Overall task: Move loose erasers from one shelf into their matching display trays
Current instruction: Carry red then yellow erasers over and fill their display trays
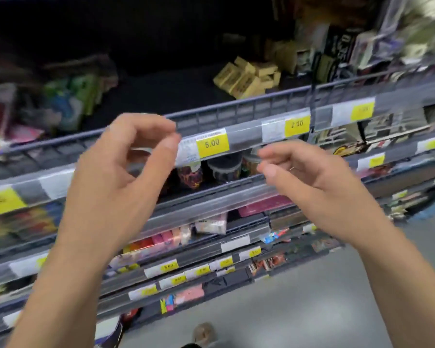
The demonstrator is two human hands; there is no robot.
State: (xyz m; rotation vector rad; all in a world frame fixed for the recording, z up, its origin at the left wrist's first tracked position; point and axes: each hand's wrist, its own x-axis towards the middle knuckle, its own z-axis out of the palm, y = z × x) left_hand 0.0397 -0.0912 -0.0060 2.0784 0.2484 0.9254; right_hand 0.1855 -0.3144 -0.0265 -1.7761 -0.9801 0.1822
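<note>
Evidently nothing is picked yet. At centre left of the frame, the left hand [121,167] hangs before the shelf rail [236,114], fingers loosely curled, holding nothing, likely poised to reach in. Upper centre, the tan erasers [246,77] lie heaped loose behind that rail; their long sides seem to run from lower left to upper right, though blur hides detail. Right of centre, the right hand [309,177] hovers likewise, half-curled and empty.
</note>
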